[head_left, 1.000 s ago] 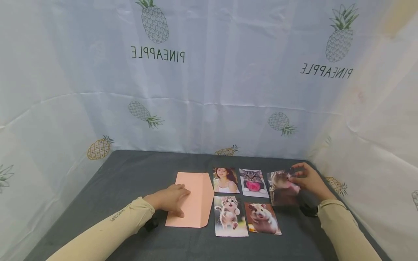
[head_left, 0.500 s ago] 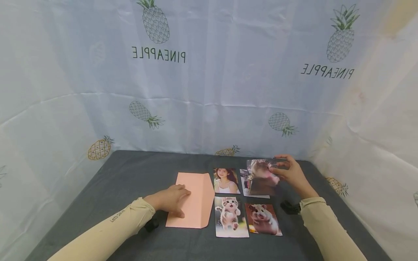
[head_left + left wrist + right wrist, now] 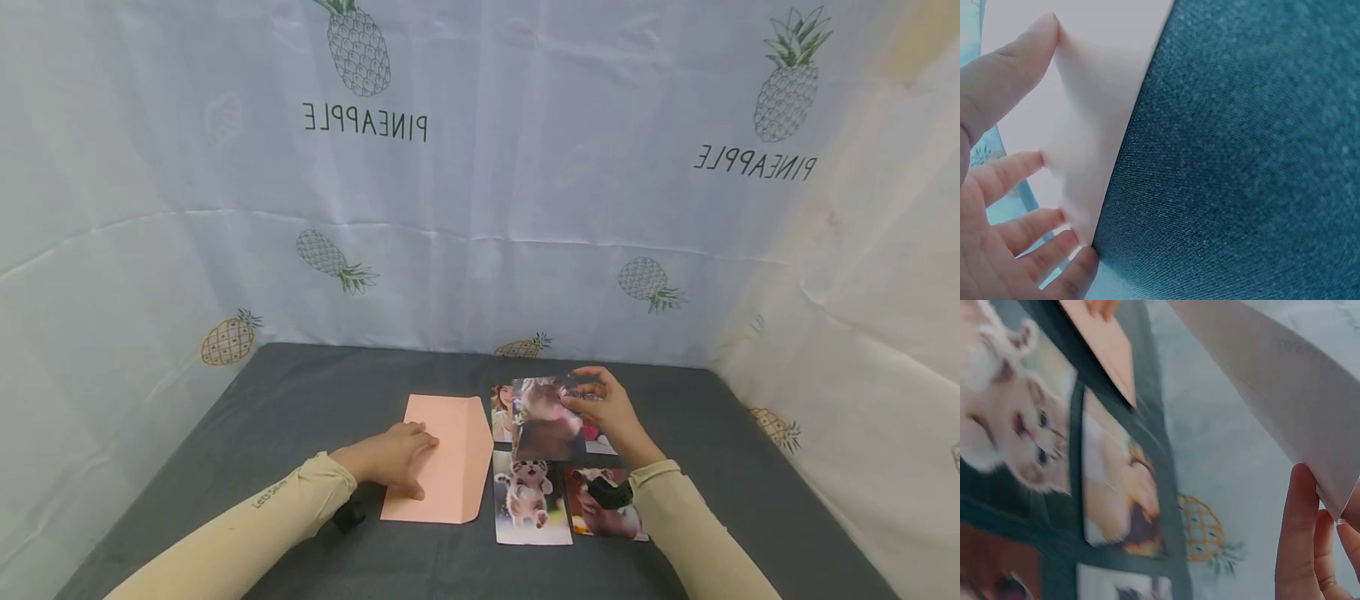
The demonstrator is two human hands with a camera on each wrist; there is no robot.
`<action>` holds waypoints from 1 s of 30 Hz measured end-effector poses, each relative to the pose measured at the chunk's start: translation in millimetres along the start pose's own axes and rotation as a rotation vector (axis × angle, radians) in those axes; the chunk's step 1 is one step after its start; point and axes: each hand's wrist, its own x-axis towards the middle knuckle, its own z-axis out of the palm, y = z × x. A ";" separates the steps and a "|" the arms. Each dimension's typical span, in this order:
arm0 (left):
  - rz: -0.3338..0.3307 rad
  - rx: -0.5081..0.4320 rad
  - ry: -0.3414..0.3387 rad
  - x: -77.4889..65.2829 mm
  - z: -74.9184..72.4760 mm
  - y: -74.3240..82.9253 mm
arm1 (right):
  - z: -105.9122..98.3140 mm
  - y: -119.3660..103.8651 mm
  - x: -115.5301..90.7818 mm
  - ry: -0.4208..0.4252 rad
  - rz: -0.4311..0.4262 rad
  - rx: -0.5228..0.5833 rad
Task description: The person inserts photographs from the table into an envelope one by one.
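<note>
A pink envelope (image 3: 453, 450) lies with its flap pointing right, and my left hand (image 3: 390, 460) rests on it with fingers spread. In the left wrist view, thumb and fingertips touch the envelope (image 3: 1094, 81). My right hand (image 3: 609, 415) pinches the right edge of a photo card (image 3: 546, 429), raised above the other photos and blurred by motion; its pale back (image 3: 1297, 381) faces the right wrist camera. Behind it, the portrait photo (image 3: 500, 408) and the photo of a cat with a red heart (image 3: 600, 446) are partly covered.
In the near row lie a kitten photo (image 3: 531, 512) and a hamster photo (image 3: 596, 523), the latter partly behind the right wrist's black camera (image 3: 611, 492). Dark grey cloth (image 3: 315, 400) covers the table. A white curtain (image 3: 480, 183) printed with pineapples encloses the back and sides.
My right hand has lifted the photo card off the right end of the far row and carried it left, over the cat photo toward the portrait and envelope. The left hand has stayed still.
</note>
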 end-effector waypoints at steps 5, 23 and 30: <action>-0.001 -0.005 0.009 -1.1 -2.2 1.3 | 22.5 7.5 -1.5 -0.051 0.038 0.015; 0.007 0.007 0.011 -0.8 -1.1 0.8 | 69.9 26.5 0.5 -0.066 0.078 -0.015; 0.018 -0.007 0.013 -0.9 -0.2 -0.3 | 79.5 26.5 1.8 -0.043 0.082 0.008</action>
